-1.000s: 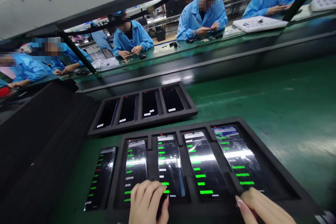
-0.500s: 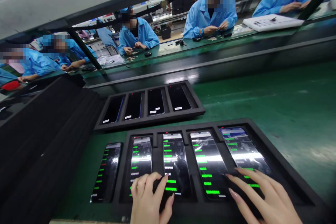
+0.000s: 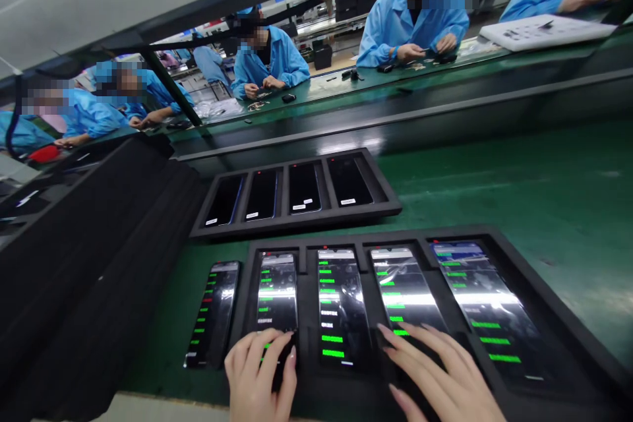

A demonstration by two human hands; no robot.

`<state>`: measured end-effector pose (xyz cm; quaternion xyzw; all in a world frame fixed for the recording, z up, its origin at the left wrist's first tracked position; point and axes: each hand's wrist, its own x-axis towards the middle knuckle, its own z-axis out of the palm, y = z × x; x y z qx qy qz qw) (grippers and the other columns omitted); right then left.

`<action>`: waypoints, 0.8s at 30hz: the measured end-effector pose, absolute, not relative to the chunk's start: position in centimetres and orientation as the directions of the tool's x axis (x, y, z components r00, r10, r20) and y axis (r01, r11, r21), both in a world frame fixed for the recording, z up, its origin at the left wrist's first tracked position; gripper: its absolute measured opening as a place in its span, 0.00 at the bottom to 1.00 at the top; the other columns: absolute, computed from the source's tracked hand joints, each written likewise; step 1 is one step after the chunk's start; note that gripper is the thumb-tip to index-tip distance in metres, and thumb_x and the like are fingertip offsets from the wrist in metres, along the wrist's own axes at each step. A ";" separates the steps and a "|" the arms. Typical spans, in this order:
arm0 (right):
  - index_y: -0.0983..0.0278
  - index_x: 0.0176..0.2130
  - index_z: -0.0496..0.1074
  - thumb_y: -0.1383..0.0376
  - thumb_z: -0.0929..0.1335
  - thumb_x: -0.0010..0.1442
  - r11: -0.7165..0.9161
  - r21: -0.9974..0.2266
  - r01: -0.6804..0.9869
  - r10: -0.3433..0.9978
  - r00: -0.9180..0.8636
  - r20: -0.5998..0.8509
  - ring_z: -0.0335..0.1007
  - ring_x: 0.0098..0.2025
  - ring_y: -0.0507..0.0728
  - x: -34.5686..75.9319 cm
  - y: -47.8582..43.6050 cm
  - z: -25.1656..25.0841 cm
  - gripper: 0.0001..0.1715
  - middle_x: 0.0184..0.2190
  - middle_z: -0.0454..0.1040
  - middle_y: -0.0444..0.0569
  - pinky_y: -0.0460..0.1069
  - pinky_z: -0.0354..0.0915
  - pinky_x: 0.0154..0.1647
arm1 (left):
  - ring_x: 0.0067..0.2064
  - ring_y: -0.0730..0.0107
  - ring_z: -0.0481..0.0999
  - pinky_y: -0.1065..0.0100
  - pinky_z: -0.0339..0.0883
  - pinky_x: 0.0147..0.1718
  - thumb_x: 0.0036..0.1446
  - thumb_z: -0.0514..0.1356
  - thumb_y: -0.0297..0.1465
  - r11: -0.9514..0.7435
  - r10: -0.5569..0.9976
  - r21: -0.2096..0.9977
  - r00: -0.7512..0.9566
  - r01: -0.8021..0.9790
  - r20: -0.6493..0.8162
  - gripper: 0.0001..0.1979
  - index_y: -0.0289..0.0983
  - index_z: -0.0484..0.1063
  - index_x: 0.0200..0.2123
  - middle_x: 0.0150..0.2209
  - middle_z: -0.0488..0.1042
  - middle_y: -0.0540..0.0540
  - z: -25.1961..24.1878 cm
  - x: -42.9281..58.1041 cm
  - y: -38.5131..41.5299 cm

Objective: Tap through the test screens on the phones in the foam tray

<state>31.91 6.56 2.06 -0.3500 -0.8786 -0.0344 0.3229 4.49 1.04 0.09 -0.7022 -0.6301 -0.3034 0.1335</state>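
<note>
A black foam tray in front of me holds several lit phones showing green list lines. My left hand rests with curled fingers on the lower end of the leftmost phone in the tray. My right hand lies open, fingers stretched over the lower end of the third phone. The second phone lies between my hands and the fourth phone is uncovered at the right. Neither hand grips anything.
One lit phone lies loose on the green bench left of the tray. A second tray with dark phones sits behind. Stacked black foam trays rise at the left. Several people in blue coats work across the conveyor.
Both hands have slid left along the tray: the left from the second phone to the first, the right from the fourth phone to the third. The view has shifted too.
</note>
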 end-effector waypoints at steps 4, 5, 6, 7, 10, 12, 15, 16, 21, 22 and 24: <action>0.67 0.53 0.70 0.61 0.61 0.68 0.779 -0.046 0.625 0.549 -0.646 0.531 0.62 0.59 0.63 28.8 7.6 2.4 0.19 0.55 0.71 0.48 0.60 0.56 0.57 | 0.43 0.60 0.72 0.59 0.57 0.44 0.62 0.55 0.26 -0.104 0.827 0.152 0.000 0.983 0.562 0.10 0.40 0.71 0.45 0.42 0.80 0.47 -0.2 3.3 0.1; 0.68 0.54 0.69 0.60 0.61 0.68 0.784 -0.031 0.620 0.542 -0.661 0.519 0.61 0.60 0.64 28.4 7.7 2.3 0.20 0.56 0.71 0.49 0.61 0.54 0.58 | 0.44 0.61 0.72 0.59 0.57 0.44 0.62 0.54 0.26 -0.084 0.833 0.154 -0.015 0.985 0.552 0.10 0.39 0.70 0.46 0.43 0.80 0.46 -0.3 3.1 -0.1; 0.68 0.54 0.69 0.59 0.60 0.69 0.789 -0.022 0.614 0.539 -0.674 0.506 0.60 0.60 0.64 28.1 7.9 2.1 0.21 0.56 0.71 0.49 0.61 0.53 0.59 | 0.45 0.61 0.73 0.60 0.57 0.44 0.63 0.54 0.26 -0.068 0.838 0.157 -0.029 0.985 0.545 0.10 0.39 0.69 0.46 0.45 0.80 0.45 -0.4 3.0 -0.2; 0.68 0.54 0.69 0.59 0.60 0.69 0.794 -0.015 0.608 0.533 -0.684 0.498 0.60 0.61 0.64 27.9 7.9 1.8 0.21 0.56 0.70 0.50 0.61 0.52 0.59 | 0.46 0.61 0.74 0.60 0.57 0.44 0.63 0.53 0.26 -0.054 0.842 0.161 -0.042 0.986 0.538 0.10 0.39 0.69 0.46 0.45 0.79 0.44 -0.5 2.8 -0.3; 0.68 0.53 0.69 0.59 0.60 0.69 0.801 -0.002 0.598 0.520 -0.695 0.496 0.60 0.61 0.64 27.4 8.1 1.2 0.21 0.57 0.69 0.51 0.62 0.54 0.58 | 0.50 0.61 0.74 0.60 0.56 0.45 0.64 0.52 0.27 -0.028 0.866 0.164 -0.058 0.986 0.496 0.12 0.37 0.67 0.49 0.48 0.78 0.42 -0.7 2.4 -0.5; 0.68 0.54 0.69 0.59 0.60 0.68 0.797 0.009 0.603 0.519 -0.694 0.498 0.60 0.61 0.65 27.1 8.1 1.1 0.21 0.58 0.68 0.52 0.62 0.56 0.56 | 0.53 0.60 0.72 0.59 0.55 0.46 0.64 0.52 0.28 -0.026 0.891 0.159 -0.049 0.987 0.451 0.15 0.37 0.65 0.53 0.51 0.77 0.41 -0.7 2.2 -0.5; 0.69 0.54 0.69 0.57 0.61 0.68 0.795 0.038 0.605 0.517 -0.709 0.479 0.60 0.61 0.68 26.7 8.2 1.2 0.22 0.58 0.68 0.55 0.64 0.57 0.54 | 0.57 0.59 0.70 0.59 0.53 0.47 0.63 0.51 0.28 -0.034 0.915 0.159 -0.033 0.987 0.403 0.16 0.37 0.65 0.53 0.54 0.75 0.40 -0.7 2.2 -0.5; 0.69 0.53 0.69 0.57 0.60 0.68 0.795 0.044 0.605 0.516 -0.712 0.476 0.59 0.61 0.68 26.5 8.3 1.3 0.23 0.58 0.68 0.55 0.64 0.56 0.54 | 0.57 0.59 0.70 0.58 0.53 0.47 0.62 0.51 0.28 -0.035 0.916 0.163 -0.033 0.986 0.399 0.16 0.38 0.65 0.53 0.54 0.75 0.41 -0.6 2.1 -0.5; 0.67 0.50 0.71 0.61 0.61 0.69 0.810 -0.073 0.583 0.516 -0.647 0.562 0.68 0.52 0.63 26.7 8.2 1.7 0.17 0.49 0.75 0.52 0.59 0.60 0.52 | 0.53 0.59 0.69 0.59 0.55 0.47 0.61 0.52 0.26 -0.037 0.877 0.217 -0.072 0.976 0.475 0.13 0.39 0.68 0.49 0.50 0.77 0.43 -0.9 1.7 -0.8; 0.66 0.47 0.72 0.61 0.61 0.69 0.807 -0.116 0.578 0.526 -0.616 0.587 0.70 0.48 0.61 26.8 8.1 1.8 0.15 0.45 0.76 0.51 0.57 0.62 0.50 | 0.51 0.59 0.69 0.59 0.56 0.47 0.61 0.53 0.25 -0.031 0.864 0.219 -0.084 0.975 0.496 0.13 0.39 0.69 0.48 0.48 0.77 0.44 -1.0 1.6 -0.9; 0.65 0.43 0.73 0.63 0.61 0.70 0.792 -0.182 0.583 0.555 -0.562 0.613 0.71 0.40 0.59 26.9 7.9 1.9 0.13 0.38 0.76 0.49 0.54 0.64 0.46 | 0.47 0.58 0.69 0.59 0.58 0.46 0.61 0.55 0.26 -0.013 0.845 0.217 -0.105 0.976 0.524 0.14 0.40 0.72 0.49 0.43 0.76 0.44 -1.0 1.4 -0.9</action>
